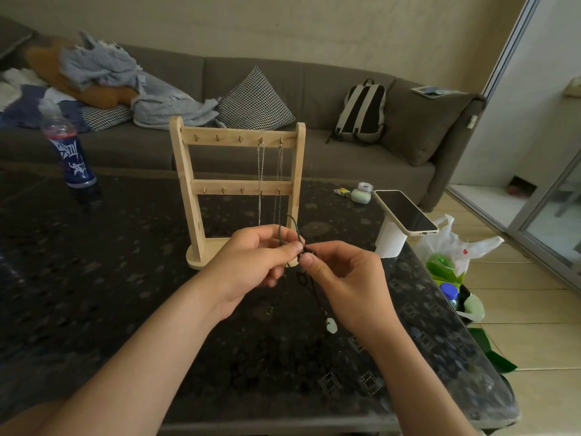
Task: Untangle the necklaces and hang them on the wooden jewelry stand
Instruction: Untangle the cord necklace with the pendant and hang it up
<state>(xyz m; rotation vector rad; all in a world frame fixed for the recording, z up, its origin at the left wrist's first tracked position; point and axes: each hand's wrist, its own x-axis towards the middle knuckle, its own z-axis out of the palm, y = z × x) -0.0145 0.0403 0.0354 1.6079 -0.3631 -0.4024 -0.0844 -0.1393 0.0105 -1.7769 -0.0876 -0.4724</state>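
Note:
The wooden jewelry stand point(239, 187) stands upright on the dark table, with two rows of small hooks. Two thin chain necklaces point(261, 180) hang from the two rightmost top hooks. In front of the stand's base, my left hand point(251, 262) and my right hand point(342, 281) pinch a dark cord necklace point(306, 281) between thumbs and fingertips, close together. A cord loop rises above my left fingers. The cord trails down to a pale green pendant point(332, 326) hanging below my right hand. A second dark strand dangles under my left hand.
A blue drink bottle point(70, 152) stands at the table's far left. A phone point(405, 212) rests on a white holder at the right edge, beside a small green case point(361, 194). Plastic bags lie on the floor to the right. A grey sofa with a backpack is behind.

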